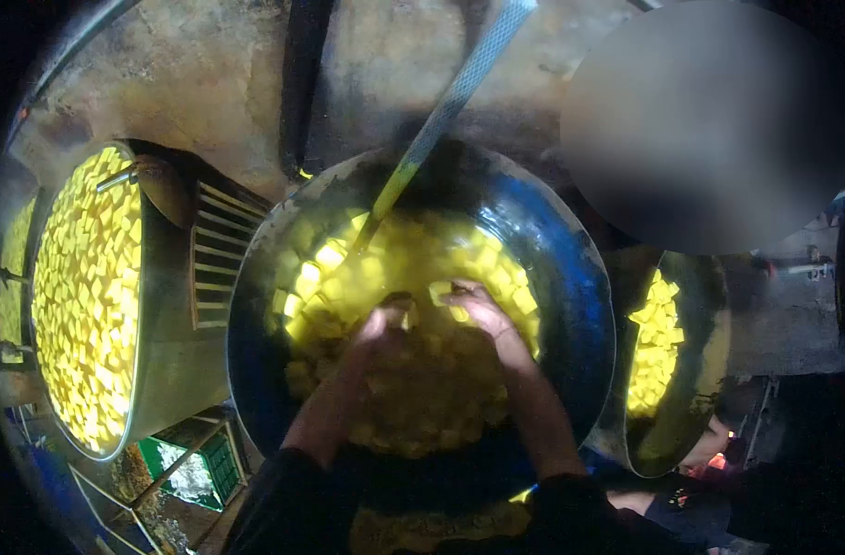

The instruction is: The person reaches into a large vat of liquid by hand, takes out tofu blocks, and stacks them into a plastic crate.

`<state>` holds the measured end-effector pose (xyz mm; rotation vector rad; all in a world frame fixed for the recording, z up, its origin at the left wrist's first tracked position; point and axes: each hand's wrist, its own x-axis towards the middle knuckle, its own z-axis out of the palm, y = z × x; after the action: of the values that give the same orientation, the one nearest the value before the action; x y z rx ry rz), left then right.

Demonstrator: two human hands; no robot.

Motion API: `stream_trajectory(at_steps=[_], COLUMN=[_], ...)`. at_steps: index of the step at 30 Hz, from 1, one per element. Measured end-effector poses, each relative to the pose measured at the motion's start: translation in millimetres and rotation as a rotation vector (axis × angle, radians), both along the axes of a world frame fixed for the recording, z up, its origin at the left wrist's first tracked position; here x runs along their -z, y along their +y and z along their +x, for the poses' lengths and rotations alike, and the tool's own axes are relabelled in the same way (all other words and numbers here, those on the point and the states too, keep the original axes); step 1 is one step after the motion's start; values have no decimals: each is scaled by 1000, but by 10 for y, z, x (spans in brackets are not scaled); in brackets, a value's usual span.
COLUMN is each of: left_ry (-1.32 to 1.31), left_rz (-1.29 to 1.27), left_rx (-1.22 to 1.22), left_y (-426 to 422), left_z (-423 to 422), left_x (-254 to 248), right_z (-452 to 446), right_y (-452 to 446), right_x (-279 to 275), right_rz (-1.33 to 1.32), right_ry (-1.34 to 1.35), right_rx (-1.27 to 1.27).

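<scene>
- The right hand [482, 310] reaches forward over the middle of the wide round pan [579, 287], fingertips closed on a yellow piece [440, 293]. The pinch looks light, leaving much of the piece exposed, as would suit something small and probably soft.
- The left hand [386, 316] is just beside it, fingers curled in towards the thumb. A yellowish patch shows by its fingertips, but dimness and blur mean I cannot tell whether it grips a piece.
- Both forearms come in from the near edge and converge, wrists bent inwards, so the two hands face each other without touching. That pose seems to keep the handling close together over the pan, where anything dropped would land back inside.
- Yellow chunks [314, 277] lie in the pan around and beneath the hands, brightest along the left and right sides; its sloping wall probably keeps them gathered.
- A long patterned handle [441, 116] slants from the far side down into the pan, its lower end among the chunks. Leaning this way, it leaves the near side free for the arms.
- To the left, a big drum [177, 370] is filled with similar cubes [89, 296]; to the right, a second pan [704, 324] holds a smaller heap [658, 347]. Both flank the central pan, seemingly within easy reach.
</scene>
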<state>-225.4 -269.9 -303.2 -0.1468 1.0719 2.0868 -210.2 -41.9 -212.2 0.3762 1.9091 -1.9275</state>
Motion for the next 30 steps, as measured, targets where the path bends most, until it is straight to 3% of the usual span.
stream_trajectory(at_steps=[5, 6, 7, 8, 9, 11, 12, 16, 18, 19, 20, 21, 22, 23, 25, 27, 29, 30], left_ry=[-213, -413, -415, -315, -214, -210, -208, -280, -125, -72, -42, -195, -353, -350, -376, -400, -282, -271], left_rz=[-35, 344, 348, 298, 246, 204, 161, 164, 260, 292, 133, 210, 283, 280, 572, 406, 154, 251], left_rx=[-373, -313, -310, -339, -367, -391, -423, -464, -598, -643, -609, -616, -634, -637, -544, -586, -603, -635], left_y=[390, 482, 497, 506, 512, 557, 576, 689, 797, 801, 723, 688, 653, 629, 550, 459, 322, 293], left_z=[83, 121, 140, 161, 176, 245, 265, 360, 453, 466, 447, 449, 450, 412, 325, 247, 192, 191], left_x=[-171, -243, -307, -351, -396, -716, -831, -686, -444, -434, -636, -620, -607, -529, -358, -230, -415, 76], right_z=[253, 283, 309, 307, 325, 325, 339, 374, 380, 352, 311, 274, 122, -55, -339, -538, -683, -752], right_y=[-254, -303, -360, -448, -507, -624, -655, -703, -851, -860, -859, -841, -721, -683, -664, -502, -285, -169], right_x=[-435, -488, -535, -537, -555, -655, -558, -575, -535, -520, -469, -367, -275, -283, -301, 345, 1204, 1487], right_rz=[61, 96, 129, -178, -176, 440, 539, 432, 915, 913, 861, 803, 553, 550, 868, 1047, 953, 845], right_ry=[21, 34, 48, 164, 165, 117, 214, 197, 423, 423, 249, 75, 113, 116, 26, 92, 232, 240], right_rx=[-31, -34, -36, 4, 9, -65, -18, 30, 55, 53, -100, -251, -381, -383, -213, -132, -132, -143])
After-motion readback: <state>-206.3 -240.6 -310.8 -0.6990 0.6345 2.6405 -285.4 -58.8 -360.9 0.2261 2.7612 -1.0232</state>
